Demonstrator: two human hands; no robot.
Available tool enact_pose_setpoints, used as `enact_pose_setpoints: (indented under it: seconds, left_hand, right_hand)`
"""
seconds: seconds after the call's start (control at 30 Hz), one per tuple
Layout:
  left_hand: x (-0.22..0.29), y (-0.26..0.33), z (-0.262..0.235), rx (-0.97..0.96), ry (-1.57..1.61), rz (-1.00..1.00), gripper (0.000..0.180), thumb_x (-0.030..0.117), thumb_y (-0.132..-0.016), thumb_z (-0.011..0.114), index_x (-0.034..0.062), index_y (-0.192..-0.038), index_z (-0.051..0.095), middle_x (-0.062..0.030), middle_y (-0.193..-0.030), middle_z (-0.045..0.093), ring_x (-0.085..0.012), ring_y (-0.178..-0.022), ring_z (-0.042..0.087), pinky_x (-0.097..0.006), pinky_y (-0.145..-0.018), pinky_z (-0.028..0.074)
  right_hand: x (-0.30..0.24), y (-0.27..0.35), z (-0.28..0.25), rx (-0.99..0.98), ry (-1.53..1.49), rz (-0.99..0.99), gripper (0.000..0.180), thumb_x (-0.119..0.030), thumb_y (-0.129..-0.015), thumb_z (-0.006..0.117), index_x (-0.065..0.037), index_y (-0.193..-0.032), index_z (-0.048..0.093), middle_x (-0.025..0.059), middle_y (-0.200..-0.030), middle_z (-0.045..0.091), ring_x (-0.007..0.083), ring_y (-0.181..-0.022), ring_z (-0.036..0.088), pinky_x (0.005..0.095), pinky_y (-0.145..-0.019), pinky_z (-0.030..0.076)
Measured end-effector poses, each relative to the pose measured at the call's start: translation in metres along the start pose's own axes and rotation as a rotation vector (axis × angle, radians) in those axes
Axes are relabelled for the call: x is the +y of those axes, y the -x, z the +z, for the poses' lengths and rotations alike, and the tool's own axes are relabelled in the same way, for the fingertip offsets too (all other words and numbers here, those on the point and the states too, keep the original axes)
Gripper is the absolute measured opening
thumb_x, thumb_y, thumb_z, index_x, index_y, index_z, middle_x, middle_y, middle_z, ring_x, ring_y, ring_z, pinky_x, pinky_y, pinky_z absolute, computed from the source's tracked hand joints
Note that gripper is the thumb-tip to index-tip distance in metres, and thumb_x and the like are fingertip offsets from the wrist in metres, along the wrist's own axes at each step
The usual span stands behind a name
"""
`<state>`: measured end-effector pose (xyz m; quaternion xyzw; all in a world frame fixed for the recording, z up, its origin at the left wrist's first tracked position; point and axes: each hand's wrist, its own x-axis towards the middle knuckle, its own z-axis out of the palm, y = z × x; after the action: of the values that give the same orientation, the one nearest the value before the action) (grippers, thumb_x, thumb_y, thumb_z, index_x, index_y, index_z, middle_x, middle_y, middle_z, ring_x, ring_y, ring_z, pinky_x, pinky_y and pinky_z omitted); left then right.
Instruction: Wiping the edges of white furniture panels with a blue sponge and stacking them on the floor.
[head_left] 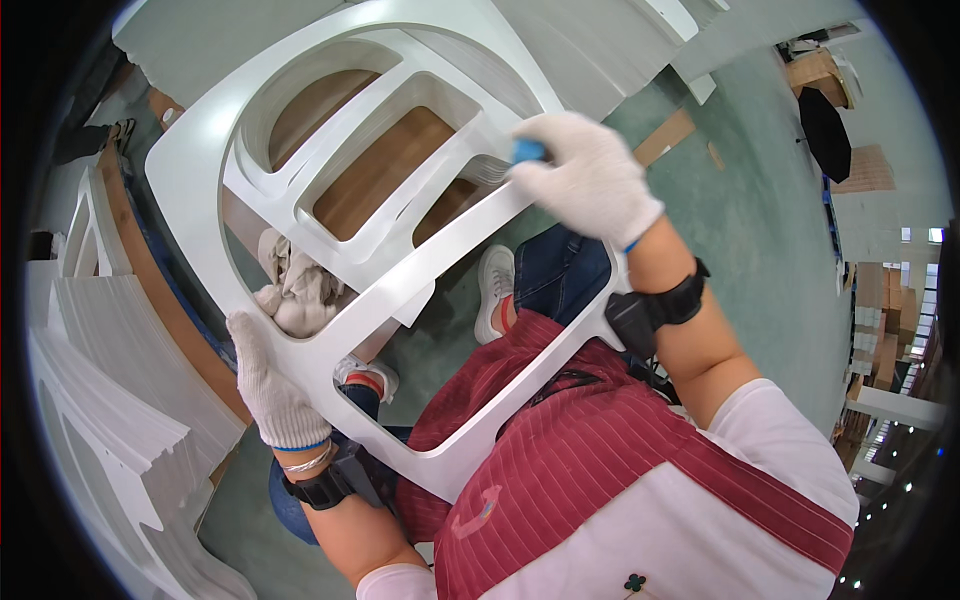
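Observation:
A large glossy white panel with rounded cut-outs (440, 255) lies tilted across my lap, its near edge against my red striped apron (600, 430). My left hand (277, 385), in a white knit glove, grips the panel's left edge. In my right hand (590, 175), gloved as well, a small blue block (528, 151) is pinched between thumb and fingers at the crossbar's right end. Most of that block is covered by the glove, so its kind is unclear. Further white moulded parts (390, 150) show beneath the panel's far opening.
A crumpled off-white cloth (300, 285) lies under the panel at left. Stacked white panels (130, 360) stand along my left side, beside a brown board edge (160, 270). Pale sheets (600, 50) are at the back. Cardboard strips (665, 135) lie on the green floor (745, 260) to the right.

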<state>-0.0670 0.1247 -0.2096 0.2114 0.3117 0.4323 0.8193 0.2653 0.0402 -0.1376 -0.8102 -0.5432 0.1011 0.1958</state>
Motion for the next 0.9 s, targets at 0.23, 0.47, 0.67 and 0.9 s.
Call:
enact_pose_setpoints:
  seconds: [0.23,0.47,0.67,0.9]
  left_hand:
    - [0.005,-0.003,0.013,-0.135,0.017,0.029,0.043,0.041,-0.106,0.049,0.0016,-0.121,0.054,-0.0003,-0.074,0.052,-0.0168,-0.076,0.058,-0.046,-0.095,0.050]
    - [0.061,0.018,0.004,-0.351,0.158,0.164,0.029,0.036,-0.104,0.055,0.0084,-0.110,0.047,0.0033,-0.069,0.040,-0.0118,-0.063,0.042,-0.037,-0.086,0.041]
    - [0.092,0.037,-0.028,-0.101,0.178,0.456,0.031,0.033,-0.104,0.054,0.0026,-0.109,0.051,0.0036,-0.067,0.039,-0.0080,-0.060,0.043,-0.024,-0.066,0.044]
    - [0.094,0.045,-0.042,-0.087,0.005,0.426,0.045,0.039,-0.107,0.044,-0.0023,-0.123,0.050,0.0008,-0.067,0.042,-0.0105,-0.060,0.045,-0.030,-0.073,0.047]
  right_hand:
    - [0.075,0.014,-0.046,0.363,-0.550,0.322,0.039,-0.015,-0.086,0.072,0.004,-0.119,0.066,0.0064,-0.092,0.068,0.0107,-0.076,0.062,0.0258,-0.074,0.052]
    - [0.151,0.025,-0.039,0.296,-0.920,0.548,0.046,-0.013,-0.090,0.068,0.009,-0.128,0.054,0.0130,-0.101,0.068,0.0149,-0.080,0.066,0.0299,-0.077,0.058]
    - [0.185,-0.003,0.057,-0.111,-0.782,0.652,0.033,-0.013,-0.088,0.071,0.003,-0.115,0.064,0.0099,-0.092,0.069,0.0141,-0.076,0.066,0.0292,-0.070,0.055]
    - [0.150,-0.005,0.211,-0.346,-0.670,0.626,0.038,-0.009,-0.082,0.075,0.006,-0.114,0.061,0.0107,-0.086,0.067,0.0159,-0.071,0.066,0.0289,-0.063,0.055]
